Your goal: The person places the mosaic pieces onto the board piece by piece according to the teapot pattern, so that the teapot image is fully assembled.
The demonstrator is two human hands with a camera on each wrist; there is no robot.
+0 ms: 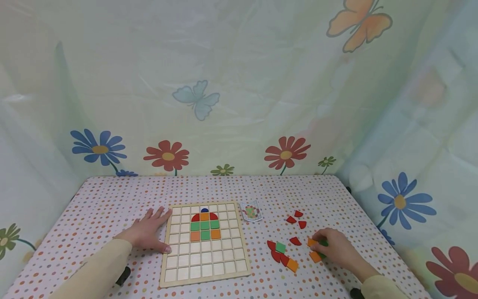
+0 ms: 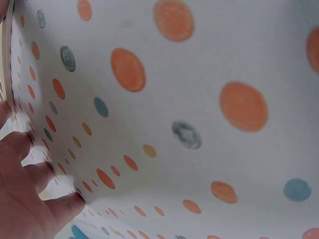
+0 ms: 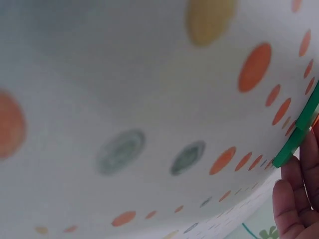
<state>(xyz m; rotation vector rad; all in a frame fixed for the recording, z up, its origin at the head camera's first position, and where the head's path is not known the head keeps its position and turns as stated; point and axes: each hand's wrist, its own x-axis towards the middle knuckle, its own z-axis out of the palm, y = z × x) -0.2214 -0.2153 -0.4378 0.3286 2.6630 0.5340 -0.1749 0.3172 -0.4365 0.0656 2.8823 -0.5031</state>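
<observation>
My left hand (image 1: 149,232) rests with spread fingers at the left edge of a wooden grid board (image 1: 205,280); the left wrist view shows its fingers (image 2: 65,209) on the tablecloth. On the board lie coloured tiles: a blue piece (image 1: 204,210) at the top, red quarter-rounds (image 1: 196,217), green squares (image 1: 205,225) and orange squares (image 1: 215,234). On the right, my right hand (image 1: 337,249) pinches an orange square tile (image 1: 311,241) between thumb and index finger. Green tiles (image 3: 291,147) lie by its fingers, partly hidden under the hand. Another orange tile (image 1: 315,257) lies just below.
Right of the board is a small pattern card (image 1: 251,211). Loose red pieces (image 1: 295,241), a green square (image 1: 280,248) and an orange square (image 1: 292,265) lie between board and right hand. A dotted cloth (image 1: 123,191) covers the table; printed curtains (image 1: 239,83) surround it.
</observation>
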